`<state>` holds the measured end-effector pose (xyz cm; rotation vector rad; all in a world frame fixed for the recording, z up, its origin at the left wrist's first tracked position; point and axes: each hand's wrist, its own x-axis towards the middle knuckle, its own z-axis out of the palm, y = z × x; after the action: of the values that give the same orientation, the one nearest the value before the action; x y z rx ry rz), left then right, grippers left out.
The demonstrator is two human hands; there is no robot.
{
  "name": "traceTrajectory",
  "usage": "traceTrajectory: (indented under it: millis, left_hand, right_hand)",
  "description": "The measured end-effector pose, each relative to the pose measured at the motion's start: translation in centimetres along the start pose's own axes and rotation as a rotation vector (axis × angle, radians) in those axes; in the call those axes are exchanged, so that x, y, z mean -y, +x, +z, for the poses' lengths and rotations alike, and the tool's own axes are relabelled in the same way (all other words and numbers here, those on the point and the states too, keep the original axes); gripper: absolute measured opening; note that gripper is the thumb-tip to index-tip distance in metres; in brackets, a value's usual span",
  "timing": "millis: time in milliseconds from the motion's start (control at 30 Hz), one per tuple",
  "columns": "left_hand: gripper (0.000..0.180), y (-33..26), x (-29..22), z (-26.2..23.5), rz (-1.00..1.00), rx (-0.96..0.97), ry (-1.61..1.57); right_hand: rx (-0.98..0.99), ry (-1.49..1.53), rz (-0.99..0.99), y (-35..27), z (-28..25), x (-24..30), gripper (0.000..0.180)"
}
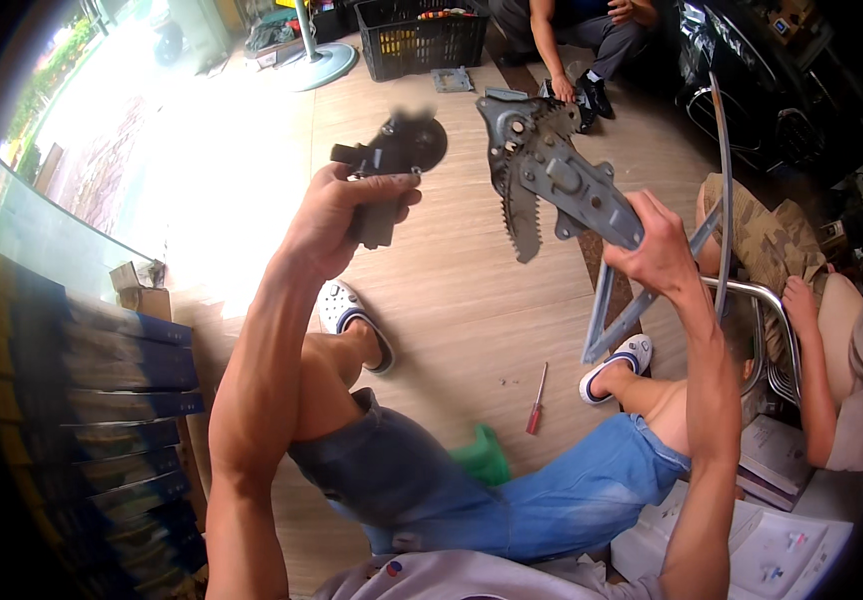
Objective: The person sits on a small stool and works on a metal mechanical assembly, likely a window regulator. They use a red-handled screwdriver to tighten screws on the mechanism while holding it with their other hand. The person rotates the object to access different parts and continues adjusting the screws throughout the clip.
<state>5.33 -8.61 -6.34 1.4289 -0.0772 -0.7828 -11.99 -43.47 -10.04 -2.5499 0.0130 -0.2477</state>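
Left hand [336, 215] grips black motor [396, 160]; right hand [656, 250] grips grey regulator [551, 180]. Blue boxes [121, 400] stacked left, black crate [421, 40] far, open floor [451, 300] between.

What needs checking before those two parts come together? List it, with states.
1. Left hand has a firm hold on the black motor: ok, fingers wrapped round its body.
2. Right hand grips the grey metal toothed plate: ok.
3. Motor and plate apart, not snagged: ok, a clear gap shows.
4. Plate's teeth undamaged: cannot tell, too small.
5. Motor sharp enough to inspect: not ok, blurred.
6. Red screwdriver to hand: not ok, on the floor between the feet.
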Motion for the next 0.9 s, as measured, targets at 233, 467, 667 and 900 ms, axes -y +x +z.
traceTrajectory:
  millis: [233, 467, 667, 900]
  left_hand:
    - [0.034, 0.1, 0.0, 2.4, -0.012, 0.215, -0.290]
    - [0.038, -1.0, 0.2, 2.6, 0.037, 0.178, -0.311]
    - [0.040, -1.1, -0.3, 2.4, 0.040, 0.217, -0.356]
    - [0.051, -1.3, -0.3, 3.9, -0.039, 0.122, -0.235]
  right_hand:
    - [-0.153, -0.006, -0.044, -2.8, -2.0, 1.3, 0.053]
    - [-0.150, -0.063, -0.145, -1.2, -3.5, 2.1, 0.053]
    - [-0.160, -0.065, -0.157, -1.2, -5.0, 2.8, 0.053]
    - [-0.195, -0.043, -0.176, -1.4, -5.6, 3.7, 0.054]
